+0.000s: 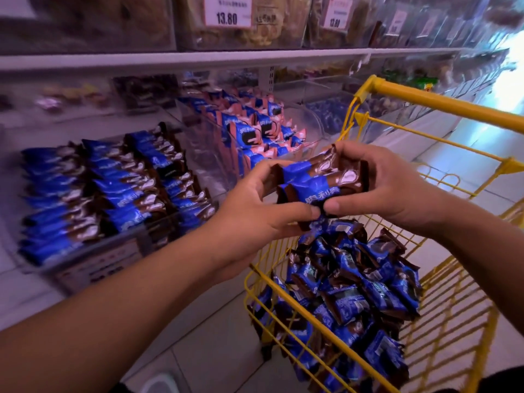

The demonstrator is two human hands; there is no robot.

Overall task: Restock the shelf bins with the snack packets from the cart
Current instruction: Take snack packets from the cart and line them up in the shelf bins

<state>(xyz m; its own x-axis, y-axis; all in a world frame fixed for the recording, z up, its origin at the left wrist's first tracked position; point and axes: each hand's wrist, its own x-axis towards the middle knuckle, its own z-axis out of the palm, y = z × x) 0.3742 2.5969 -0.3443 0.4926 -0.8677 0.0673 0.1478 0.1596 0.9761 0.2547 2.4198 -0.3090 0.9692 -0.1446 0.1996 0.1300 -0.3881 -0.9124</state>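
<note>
Item 1: small stack of blue-and-brown snack packets (314,182), white Chinese characters across the blue band (too small for me to read for certain). I hold it above the cart's near corner, between both hands: my left hand (255,219) grips the left end with curled fingers, my right hand (377,191) grips the right end, the two thumbs almost meeting underneath.

Item 2: yellow wire cart (442,106), heaped with loose packets (357,290) of the same kind.

Item 3: clear shelf bin (93,265), left of my hands, its packets laid in neat rows (107,191); free space shows along its front right edge.

Item 4: neighbouring bin of blue-and-pink packets (255,129), just behind the stack.

Item 5: price tags (226,11) on the upper shelf, two reading "13.80".
</note>
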